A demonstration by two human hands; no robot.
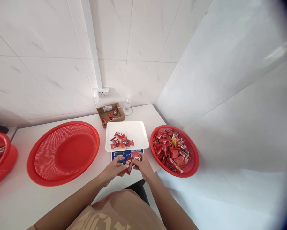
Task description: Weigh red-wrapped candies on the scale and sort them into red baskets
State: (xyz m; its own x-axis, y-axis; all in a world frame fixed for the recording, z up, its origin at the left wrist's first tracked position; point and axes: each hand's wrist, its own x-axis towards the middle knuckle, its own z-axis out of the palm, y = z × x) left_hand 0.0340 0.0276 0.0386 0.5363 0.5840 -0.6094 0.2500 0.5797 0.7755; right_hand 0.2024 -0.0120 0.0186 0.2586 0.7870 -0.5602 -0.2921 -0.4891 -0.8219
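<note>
My left hand (112,170) is closed on the side of a dark red snack packet (129,164), thumb on top. My right hand (144,166) pinches the same packet's other edge and also has other small red packets (136,155) in its fingers. Both hands are just above the front of a digital scale (127,153) with a blue panel, partly covering its display and keys. On top of the scale sits a white tray (137,130). Several red packets (119,140) lie in a loose pile on that tray.
To the right, a red basket (196,156) is heaped with wrapped snacks. A wide red basket (32,166) stands left, and another (10,166) with packets is at the far left. Behind the tray are a cardboard box (105,124) with several packets, a clear bottle (127,104) and a wall socket (102,93).
</note>
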